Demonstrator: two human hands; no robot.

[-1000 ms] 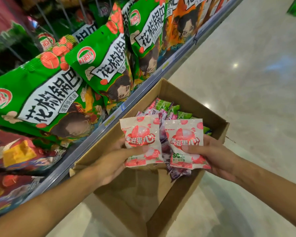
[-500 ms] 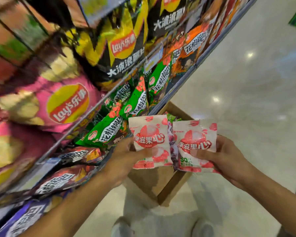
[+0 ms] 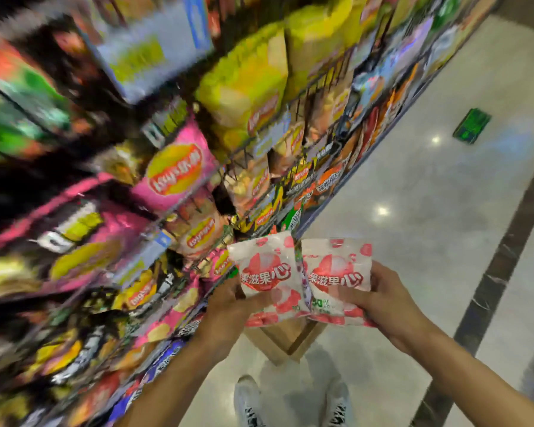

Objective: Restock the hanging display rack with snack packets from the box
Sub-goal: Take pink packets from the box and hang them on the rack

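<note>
Fig.: my left hand (image 3: 228, 306) & right hand (image 3: 383, 303) each pinch a lychee packet (image 3: 267, 277) above the box (image 3: 285, 340); I'd find a free rack (image 3: 253, 155) peg before lifting

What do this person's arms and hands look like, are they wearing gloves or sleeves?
No gloves and no sleeves in view: the left hand and right hand are bare, as are both forearms. No watch, ring or bracelet shows. Below are white shoes with dark markings.
</note>
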